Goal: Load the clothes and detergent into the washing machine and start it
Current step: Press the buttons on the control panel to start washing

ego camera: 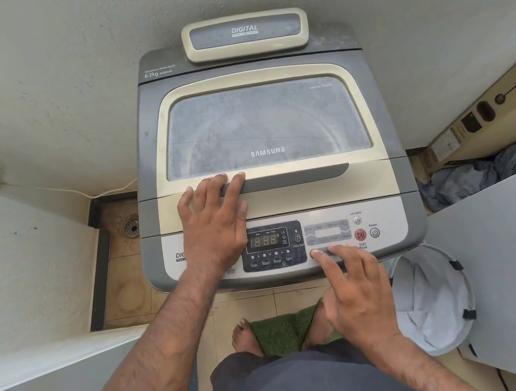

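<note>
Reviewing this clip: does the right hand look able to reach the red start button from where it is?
Probably yes: the right hand touches the control panel beside the red start button, and nothing lies between them.

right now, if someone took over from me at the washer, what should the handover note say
Left hand lies flat on the closed lid, fingers reaching its grey handle.
Right hand has its index fingertip pressing a button on the control panel, left of the red Start/Pause button.
Done: lid shut, display lit. The laundry basket on the right shows only its white liner. The load cannot be seen through the dusty glass.
Left: finish the setting, then press Start/Pause.
</note>
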The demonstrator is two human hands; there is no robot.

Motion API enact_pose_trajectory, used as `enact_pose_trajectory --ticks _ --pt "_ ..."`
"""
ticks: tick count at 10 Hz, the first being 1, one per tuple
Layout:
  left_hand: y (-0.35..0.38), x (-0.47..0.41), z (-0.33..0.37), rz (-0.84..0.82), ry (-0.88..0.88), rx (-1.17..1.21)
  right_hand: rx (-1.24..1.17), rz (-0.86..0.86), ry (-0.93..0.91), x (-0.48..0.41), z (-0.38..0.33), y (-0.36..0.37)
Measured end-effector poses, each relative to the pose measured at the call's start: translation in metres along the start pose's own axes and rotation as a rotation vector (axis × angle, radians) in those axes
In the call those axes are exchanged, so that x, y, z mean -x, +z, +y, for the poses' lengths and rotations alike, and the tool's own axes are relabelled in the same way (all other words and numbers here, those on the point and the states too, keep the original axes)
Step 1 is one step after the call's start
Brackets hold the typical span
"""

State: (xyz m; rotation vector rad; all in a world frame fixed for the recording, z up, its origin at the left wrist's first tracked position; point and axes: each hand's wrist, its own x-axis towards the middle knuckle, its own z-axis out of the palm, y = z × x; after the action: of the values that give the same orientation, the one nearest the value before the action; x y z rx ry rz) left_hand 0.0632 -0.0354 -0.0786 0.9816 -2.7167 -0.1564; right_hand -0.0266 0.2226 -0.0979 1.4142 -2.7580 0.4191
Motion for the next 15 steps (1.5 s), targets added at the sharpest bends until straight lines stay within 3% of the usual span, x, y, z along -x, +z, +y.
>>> enact_pose_trajectory --ticks 2,4,7,15 --pt "-0.0011 0.0002 0.0000 0.009 0.002 0.005 0.048 0.087 -0.076 -0.0006 0.0104 0.0096" --pt "-0.0002 0.0005 0.0005 0.005 0.002 0.002 0.024 -0.032 -0.030 0.0007 0.0054 0.0054" --pt "-0.0012 0.0001 -0.0002 -0.005 -0.001 0.001 -0.035 -0.063 -0.010 0.0043 0.0064 0.0049" --pt "-0.0001 0.0005 0.0004 0.008 -0.001 -0.004 -0.067 0.122 -0.028 -0.0047 0.0085 0.0088"
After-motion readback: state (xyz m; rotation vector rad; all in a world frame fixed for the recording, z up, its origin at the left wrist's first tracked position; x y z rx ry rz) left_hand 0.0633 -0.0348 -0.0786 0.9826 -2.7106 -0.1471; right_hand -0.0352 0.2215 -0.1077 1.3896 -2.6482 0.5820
